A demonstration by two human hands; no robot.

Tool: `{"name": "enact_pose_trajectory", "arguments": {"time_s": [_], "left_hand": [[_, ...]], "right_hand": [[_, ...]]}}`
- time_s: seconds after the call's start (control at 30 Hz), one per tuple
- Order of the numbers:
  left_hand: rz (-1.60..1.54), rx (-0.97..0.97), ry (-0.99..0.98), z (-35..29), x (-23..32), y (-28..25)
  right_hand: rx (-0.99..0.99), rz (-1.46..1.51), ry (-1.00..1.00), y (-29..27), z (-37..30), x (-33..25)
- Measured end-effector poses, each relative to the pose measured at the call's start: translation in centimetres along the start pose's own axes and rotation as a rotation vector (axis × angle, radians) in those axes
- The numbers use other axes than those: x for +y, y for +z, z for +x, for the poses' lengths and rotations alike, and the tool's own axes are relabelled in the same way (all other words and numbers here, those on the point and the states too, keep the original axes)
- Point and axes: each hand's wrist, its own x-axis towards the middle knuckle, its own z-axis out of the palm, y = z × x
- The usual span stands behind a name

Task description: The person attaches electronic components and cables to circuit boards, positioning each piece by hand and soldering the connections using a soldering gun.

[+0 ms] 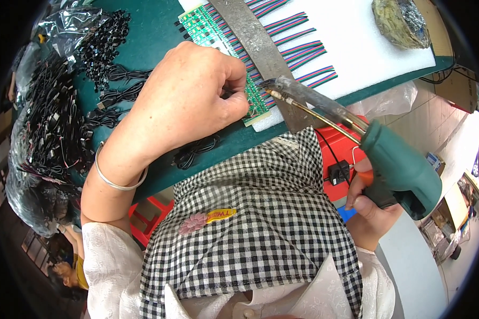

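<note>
My left hand (pixel 189 90) is closed in a pinch over the near end of a row of green circuit boards (pixel 204 27); what its fingertips hold is hidden. In my right hand (pixel 377 220) is a green soldering gun (pixel 404 165) with an orange trigger, gripped by its handle. Its tip points left, close to the boards' near end and beside my left fingers. A flat grey metal bar (pixel 258 40) lies across the striped ribbon wires (pixel 303 50) that run right from the boards. Boards and wires rest on a white foam sheet (pixel 351 48).
Bundled black cables (pixel 50 117) and small black connectors (pixel 104 50) cover the left of the green table (pixel 154 21). A rough round lump with a dark hollow (pixel 402 24) sits on the foam at far right. A red stool (pixel 332 151) stands below the table edge. Another person (pixel 69 274) is at lower left.
</note>
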Motion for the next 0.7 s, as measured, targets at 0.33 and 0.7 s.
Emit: {"name": "enact_pose_trajectory", "arguments": {"time_s": [0.33,0.7], "left_hand": [[-0.028,0.024,0.009,-0.1,0.5,-0.3],[-0.023,-0.005,-0.132,-0.6,0.9,-0.6]], "right_hand": [[0.077,0.083,-0.108,-1.0,2.2,-2.1],[0.090,0.237,-0.220,-5.7,8.3,-2.7]]}}
